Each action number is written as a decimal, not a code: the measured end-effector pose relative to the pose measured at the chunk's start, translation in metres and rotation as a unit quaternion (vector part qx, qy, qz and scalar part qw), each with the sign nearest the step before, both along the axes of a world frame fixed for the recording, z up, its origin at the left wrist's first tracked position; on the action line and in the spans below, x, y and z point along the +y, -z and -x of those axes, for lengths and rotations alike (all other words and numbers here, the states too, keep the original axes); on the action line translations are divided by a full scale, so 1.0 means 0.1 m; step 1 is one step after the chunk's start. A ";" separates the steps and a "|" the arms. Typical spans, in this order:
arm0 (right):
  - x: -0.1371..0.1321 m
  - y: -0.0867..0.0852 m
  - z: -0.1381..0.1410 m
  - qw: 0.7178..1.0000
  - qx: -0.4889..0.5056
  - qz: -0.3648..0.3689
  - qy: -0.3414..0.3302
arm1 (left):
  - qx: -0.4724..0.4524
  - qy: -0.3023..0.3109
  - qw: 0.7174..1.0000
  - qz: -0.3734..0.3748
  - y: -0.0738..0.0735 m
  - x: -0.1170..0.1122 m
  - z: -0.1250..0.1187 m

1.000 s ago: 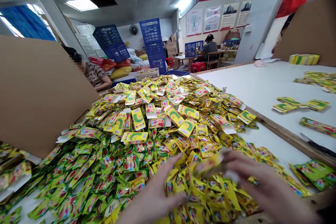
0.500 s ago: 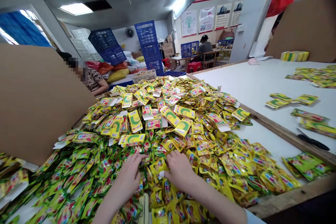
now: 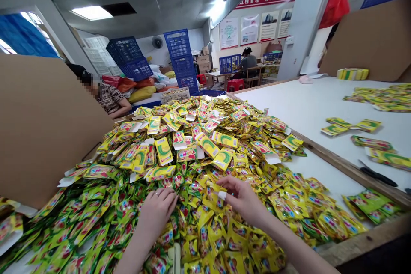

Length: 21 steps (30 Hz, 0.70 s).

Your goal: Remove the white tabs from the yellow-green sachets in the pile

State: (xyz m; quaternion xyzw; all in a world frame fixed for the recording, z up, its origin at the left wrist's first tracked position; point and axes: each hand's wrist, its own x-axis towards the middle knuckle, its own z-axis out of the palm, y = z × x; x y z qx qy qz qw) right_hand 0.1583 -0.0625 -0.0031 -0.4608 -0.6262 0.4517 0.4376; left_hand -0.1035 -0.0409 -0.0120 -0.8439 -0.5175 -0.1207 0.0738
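A large heap of small snack packets fills the table before me, green ones (image 3: 93,205) to the left and yellow ones (image 3: 234,235) to the right. My left hand (image 3: 159,206) rests where the two colours meet, its fingers curled down and together; its fingertips and anything under them are hidden. Slightly above the yellow side, my right hand (image 3: 242,199) pinches a yellow packet (image 3: 212,195) between its fingers and its thumb, which has a white wrap. Yellow cartons (image 3: 163,150) with green curves lie over the upper heap, several with their flaps open.
A wooden strip (image 3: 334,160) edges the heap's right side. Beyond it, black-handled scissors (image 3: 379,176) and flat cartons (image 3: 369,125) lie on a white table (image 3: 282,98). A cardboard sheet (image 3: 48,124) stands at left, beside a seated person (image 3: 111,96). Blue crates (image 3: 180,58) are stacked behind.
My right hand has moved right and up, away from the left, and now has a yellow packet at its fingertips. My left hand has shifted slightly left. The view has turned a little.
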 end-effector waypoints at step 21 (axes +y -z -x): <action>-0.20 -0.12 0.25 0.970 0.189 0.070 -0.132 | -0.620 -0.044 0.743 0.248 -0.05 -0.50 -0.77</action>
